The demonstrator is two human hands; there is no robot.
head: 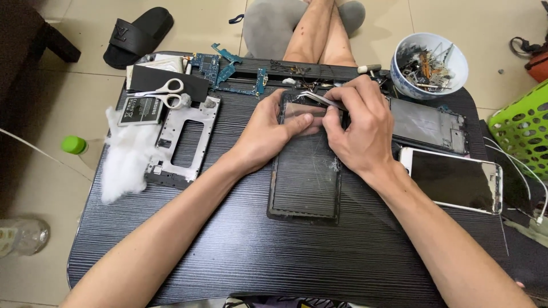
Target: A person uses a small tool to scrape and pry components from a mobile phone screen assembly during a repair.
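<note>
A cracked black phone screen frame (305,182) lies in the middle of the dark table (228,251). My left hand (271,128) presses on its upper left part, thumb laid across the top. My right hand (359,128) grips metal tweezers (317,98), whose tips point left over the top edge of the frame. Both hands meet at the frame's far end.
To the left are a grey phone frame (185,140), a wad of cotton (125,159), scissors (168,94), a battery (140,110) and blue circuit boards (228,71). On the right sit a bowl of small parts (431,63), another frame (428,122), a white phone (454,179) and a green basket (522,128).
</note>
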